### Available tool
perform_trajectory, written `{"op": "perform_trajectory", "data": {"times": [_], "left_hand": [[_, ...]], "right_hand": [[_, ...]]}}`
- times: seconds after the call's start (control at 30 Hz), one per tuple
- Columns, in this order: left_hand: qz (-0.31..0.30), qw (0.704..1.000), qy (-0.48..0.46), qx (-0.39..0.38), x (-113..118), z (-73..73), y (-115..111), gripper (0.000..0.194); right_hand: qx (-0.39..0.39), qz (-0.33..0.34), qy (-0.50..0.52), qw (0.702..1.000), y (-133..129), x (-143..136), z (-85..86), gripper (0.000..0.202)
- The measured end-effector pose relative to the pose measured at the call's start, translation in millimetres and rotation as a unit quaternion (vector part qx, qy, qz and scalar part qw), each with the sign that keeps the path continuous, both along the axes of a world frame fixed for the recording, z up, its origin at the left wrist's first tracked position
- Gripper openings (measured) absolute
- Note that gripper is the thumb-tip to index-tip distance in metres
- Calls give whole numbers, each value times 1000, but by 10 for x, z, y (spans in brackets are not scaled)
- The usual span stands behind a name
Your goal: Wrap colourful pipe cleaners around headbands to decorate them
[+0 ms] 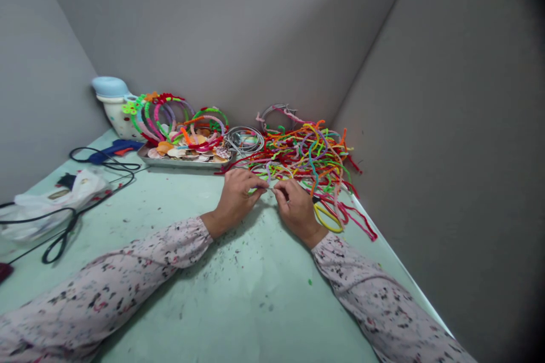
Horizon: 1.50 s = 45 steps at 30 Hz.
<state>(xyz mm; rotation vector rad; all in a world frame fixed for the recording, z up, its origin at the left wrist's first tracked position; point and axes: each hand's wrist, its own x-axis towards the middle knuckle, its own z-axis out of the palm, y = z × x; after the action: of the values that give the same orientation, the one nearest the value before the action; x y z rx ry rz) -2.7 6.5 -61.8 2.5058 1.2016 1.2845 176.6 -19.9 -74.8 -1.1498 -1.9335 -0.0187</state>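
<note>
My left hand [239, 195] and my right hand [294, 208] meet over the table, fingertips pinched close together. Between them they hold a thin pale wire hoop [286, 166], whose arc rises behind the fingers. A short lilac pipe cleaner [268, 171] shows by the left fingertips, partly hidden. Just beyond lies a tangled heap of coloured pipe cleaners [298, 150]. Beside my right hand are the yellow handles of a tool, likely scissors [327, 219], partly covered by pipe cleaners.
A metal tray [183, 164] holds shells and several wrapped hoops [164, 119]. Grey wire rings [244, 140] lie right of it. At left are a white pot with a blue lid [111, 87], a blue tool [113, 150], black cable [73, 218] and a plastic bag [46, 210]. Walls border the table [238, 312].
</note>
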Motion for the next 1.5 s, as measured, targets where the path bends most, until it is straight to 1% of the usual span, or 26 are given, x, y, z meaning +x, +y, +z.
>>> {"op": "perform_trajectory", "data": {"times": [0.23, 0.6, 0.97, 1.2, 1.33, 1.5], "left_hand": [[2, 1000, 0, 12, -11, 1, 1, 11], [3, 1000, 2, 19, -5, -19, 25, 10], [-1, 999, 32, 0, 9, 6, 14, 5], [-1, 999, 36, -5, 17, 21, -4, 7], [5, 999, 32, 0, 10, 22, -8, 13], [4, 999, 45, 19, -2, 24, 1, 9]], "right_hand": [[-4, -1, -3, 1000, -4, -1, 17, 11], [12, -1, -12, 1000, -5, -2, 21, 10], [26, -6, -36, 999, -1, -6, -1, 11], [27, -1, -21, 999, -2, -7, 4, 12], [23, -3, -19, 1000, -7, -11, 19, 12], [28, -10, -26, 999, -14, -17, 19, 12]]}}
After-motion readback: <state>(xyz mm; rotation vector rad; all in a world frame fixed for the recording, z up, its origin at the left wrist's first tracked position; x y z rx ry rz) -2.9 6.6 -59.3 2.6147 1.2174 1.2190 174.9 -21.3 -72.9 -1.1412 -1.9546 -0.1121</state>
